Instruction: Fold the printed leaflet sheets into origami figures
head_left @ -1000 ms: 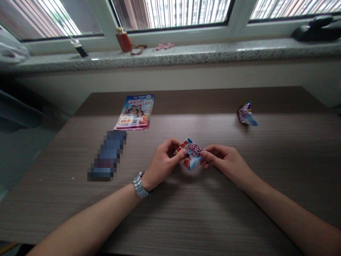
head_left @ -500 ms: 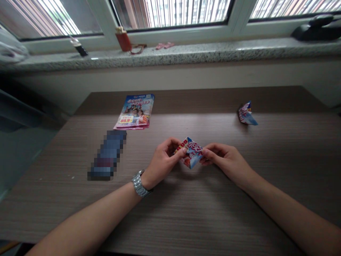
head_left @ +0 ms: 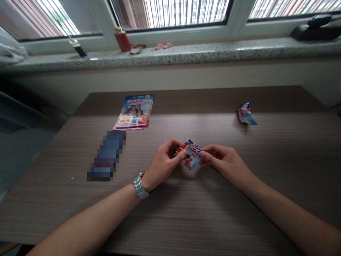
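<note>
Two hands point(head_left: 163, 163) point(head_left: 229, 163) pinch one folded flyer point(head_left: 193, 157) between them, one leaflet stack point(head_left: 135, 112) beyond.

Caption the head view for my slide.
Left hand and right hand hold a small folded blue-and-red printed paper diamond over a brown wood-grain table.

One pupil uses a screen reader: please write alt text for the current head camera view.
A person's left grip and right grip, both bare hands, hold a small folded paper over a wood-grain table. Farther back lie a stack of flyers, left, and another folded paper, right; a pixelated object lies nearer than the stack.
</note>
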A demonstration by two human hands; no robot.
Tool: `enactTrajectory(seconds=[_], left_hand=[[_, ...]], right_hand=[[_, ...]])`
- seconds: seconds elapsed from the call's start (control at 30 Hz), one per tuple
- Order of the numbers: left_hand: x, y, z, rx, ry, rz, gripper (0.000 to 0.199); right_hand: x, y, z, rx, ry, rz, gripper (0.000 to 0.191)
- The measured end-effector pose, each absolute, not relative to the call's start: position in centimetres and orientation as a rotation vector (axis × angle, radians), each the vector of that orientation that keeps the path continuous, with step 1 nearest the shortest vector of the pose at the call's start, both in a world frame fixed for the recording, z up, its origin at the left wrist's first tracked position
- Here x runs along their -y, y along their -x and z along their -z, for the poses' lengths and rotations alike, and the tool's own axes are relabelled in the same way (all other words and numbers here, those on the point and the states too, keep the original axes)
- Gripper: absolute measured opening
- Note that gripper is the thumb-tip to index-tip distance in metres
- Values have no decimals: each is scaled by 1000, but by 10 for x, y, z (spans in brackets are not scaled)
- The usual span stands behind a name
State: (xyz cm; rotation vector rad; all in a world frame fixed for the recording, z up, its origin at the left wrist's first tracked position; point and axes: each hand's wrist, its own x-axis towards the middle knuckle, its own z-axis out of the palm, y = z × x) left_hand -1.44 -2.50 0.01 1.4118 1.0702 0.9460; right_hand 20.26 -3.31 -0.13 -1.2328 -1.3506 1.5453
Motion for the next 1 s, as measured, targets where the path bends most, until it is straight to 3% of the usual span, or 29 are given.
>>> enactTrajectory(seconds=[0.13,0.27,1.0], left_hand=[[25,15,1,-1021,-1414,-922,24],[26,16,3,-923,-1428,-904,45],[29,14,5,-919,-1443,-887,41]], right_hand=[[33,-204,1,1399,1224,-1531,29],[33,-205,0,1441,1226,-1517,32],[31,-210,-1,1525,1267,-1466,33]])
